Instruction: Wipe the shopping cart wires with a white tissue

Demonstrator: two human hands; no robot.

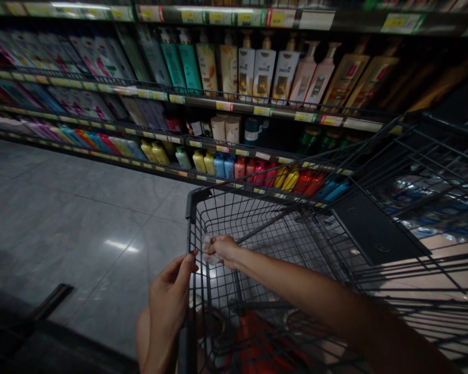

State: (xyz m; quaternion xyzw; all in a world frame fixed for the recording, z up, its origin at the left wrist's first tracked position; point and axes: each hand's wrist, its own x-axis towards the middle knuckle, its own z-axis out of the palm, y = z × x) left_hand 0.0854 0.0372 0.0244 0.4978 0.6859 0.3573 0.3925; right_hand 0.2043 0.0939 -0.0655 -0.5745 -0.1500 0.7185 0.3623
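At the near left wall of a black wire shopping cart (257, 228), your right hand (223, 248) pinches a small pale crumpled scrap (207, 249), pressed against the mesh from inside. Your left hand (167, 304) meets it from outside, fingertips narrowed against the same wires beside the scrap. What the scrap is cannot be made out in the dim light. Red packaging (257, 337) lies blurred on the cart floor. Beyond, shelves of shampoo bottles (263, 72) line the aisle above a grey tiled floor (70, 218).
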